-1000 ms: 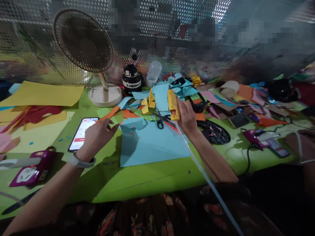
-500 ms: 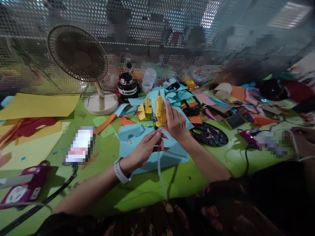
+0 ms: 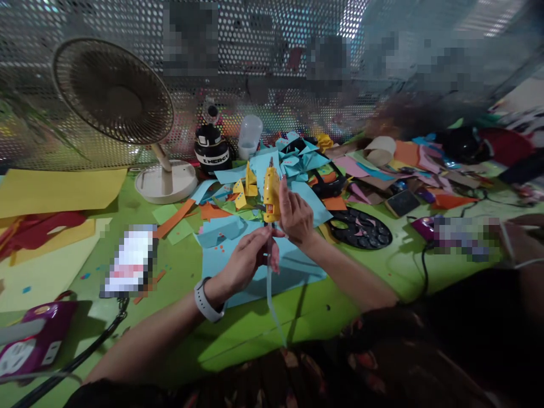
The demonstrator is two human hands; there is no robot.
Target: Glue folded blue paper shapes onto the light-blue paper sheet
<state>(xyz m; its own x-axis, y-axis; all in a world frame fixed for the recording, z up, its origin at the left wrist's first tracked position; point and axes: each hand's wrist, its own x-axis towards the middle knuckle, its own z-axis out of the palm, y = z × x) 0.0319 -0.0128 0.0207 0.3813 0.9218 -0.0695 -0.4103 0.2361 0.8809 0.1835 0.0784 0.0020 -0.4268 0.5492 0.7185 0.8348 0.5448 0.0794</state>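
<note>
1. Green table (image 3: 255, 334): the work surface, backed by a perforated metal screen (image 3: 85, 17). A large blue sheet (image 3: 300, 266) lies flat on it and serves as the reference for all places below.
2. Desk fan (image 3: 113, 93): stood upright on a round base, beyond the blue sheet and to its left.
3. Yellow paper (image 3: 55, 190): laid flat, well to the left of the blue sheet.
4. Heap of paper scraps (image 3: 300, 161): blue, orange and yellow pieces, piled just beyond the blue sheet's far edge.
5. Black palette (image 3: 361, 229): round, set just beside the blue sheet on its right.
6. Purple device (image 3: 29, 340): placed well to the left of the blue sheet, near the table's front edge.
7. Black jar (image 3: 211, 150): stood beyond the blue sheet, next to the fan base.
8. Right hand (image 3: 295, 218): held above the blue sheet's far part, wrapped around a yellow glue gun (image 3: 271, 192) whose nozzle is pointed up and away.
9. Left hand (image 3: 246, 260): held over the blue sheet, fingers pinched on a pale glue stick (image 3: 269, 286).
10. Glue stick: run from the gun's rear down across the blue sheet to the table's front edge.
11. Another person's hand (image 3: 518, 241): seen far to the right of the blue sheet.
</note>
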